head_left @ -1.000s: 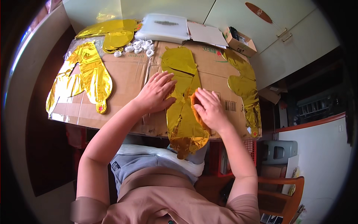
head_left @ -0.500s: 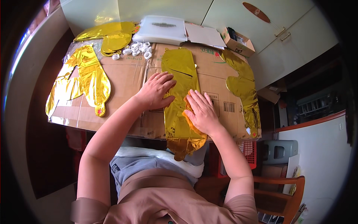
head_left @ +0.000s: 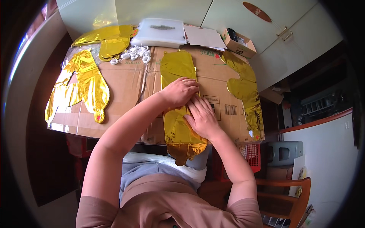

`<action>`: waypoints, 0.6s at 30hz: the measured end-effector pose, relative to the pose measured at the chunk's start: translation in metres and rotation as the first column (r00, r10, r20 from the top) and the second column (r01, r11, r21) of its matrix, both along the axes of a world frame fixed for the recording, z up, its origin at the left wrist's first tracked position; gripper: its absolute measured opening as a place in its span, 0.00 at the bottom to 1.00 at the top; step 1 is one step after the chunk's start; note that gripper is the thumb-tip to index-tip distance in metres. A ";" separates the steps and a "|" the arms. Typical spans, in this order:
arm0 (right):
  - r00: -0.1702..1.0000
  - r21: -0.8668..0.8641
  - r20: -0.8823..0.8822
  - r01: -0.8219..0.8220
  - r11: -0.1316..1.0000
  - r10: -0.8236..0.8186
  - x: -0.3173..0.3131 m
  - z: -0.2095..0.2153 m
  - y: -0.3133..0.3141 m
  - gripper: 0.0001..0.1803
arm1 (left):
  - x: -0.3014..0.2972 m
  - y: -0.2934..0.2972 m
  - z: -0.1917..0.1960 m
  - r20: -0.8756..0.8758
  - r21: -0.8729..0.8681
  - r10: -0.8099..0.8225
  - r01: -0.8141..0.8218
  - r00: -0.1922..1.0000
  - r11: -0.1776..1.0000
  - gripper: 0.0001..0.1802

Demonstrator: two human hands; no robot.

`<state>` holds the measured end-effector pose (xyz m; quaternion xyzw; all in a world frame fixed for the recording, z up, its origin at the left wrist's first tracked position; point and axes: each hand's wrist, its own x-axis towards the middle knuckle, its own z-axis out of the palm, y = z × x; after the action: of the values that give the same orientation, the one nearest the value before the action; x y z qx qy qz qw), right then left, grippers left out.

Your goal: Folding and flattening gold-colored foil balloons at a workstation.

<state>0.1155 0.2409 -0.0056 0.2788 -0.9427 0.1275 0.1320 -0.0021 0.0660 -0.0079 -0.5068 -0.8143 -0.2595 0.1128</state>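
A flat gold foil balloon (head_left: pixel 176 62) lies lengthwise down the middle of the cardboard, its lower end hanging over the near edge. My left hand (head_left: pixel 180 91) lies across it, fingers bent and pressed together at the foil's right side; its thumb is hidden. Just below, my right hand (head_left: pixel 203 118) rests flat along the same side with its fingers stretched out, their tips close to the left hand. Between and beneath the hands, part of the foil is covered.
Flattened cardboard (head_left: pixel 125 97) covers the table. Another gold foil balloon (head_left: pixel 89 83) lies left, one more (head_left: pixel 245 85) right. At the back are folded gold foil (head_left: pixel 114 41), white cord bundles (head_left: pixel 135 53), a clear plastic stack (head_left: pixel 161 32), white sheets (head_left: pixel 205 38) and a small open carton (head_left: pixel 239 43).
My left hand has moved right and nearer across the foil, its fingers drawing together beside my right hand. My right hand stays at the foil's right side. The view has shifted slightly.
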 end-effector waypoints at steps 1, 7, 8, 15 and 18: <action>1.000 -0.042 0.005 -0.003 0.999 0.003 0.001 0.001 -0.001 0.31 | -0.001 0.000 -0.002 0.016 -0.009 -0.001 0.001 1.000 1.000 0.21; 0.964 -0.488 0.244 0.030 0.873 0.103 -0.001 0.015 0.027 0.21 | 0.000 0.000 -0.011 0.006 0.035 0.011 -0.012 1.000 0.999 0.17; 0.986 -0.561 0.154 0.033 0.827 0.065 -0.006 0.012 0.031 0.17 | 0.000 0.001 -0.013 0.002 0.046 0.015 -0.015 1.000 0.999 0.16; 0.999 -0.113 -0.042 0.008 0.994 -0.013 -0.017 0.006 0.035 0.18 | 0.002 0.002 -0.011 0.006 0.061 0.037 -0.038 0.999 0.997 0.14; 0.999 -0.023 -0.052 -0.012 1.000 0.010 -0.005 0.007 0.032 0.20 | 0.001 0.003 -0.009 0.008 0.055 0.040 -0.040 0.999 0.998 0.14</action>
<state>0.1109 0.2733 0.0011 0.2856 -0.9358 0.1318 0.1590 -0.0010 0.0685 -0.0173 -0.4862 -0.8172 -0.2814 0.1292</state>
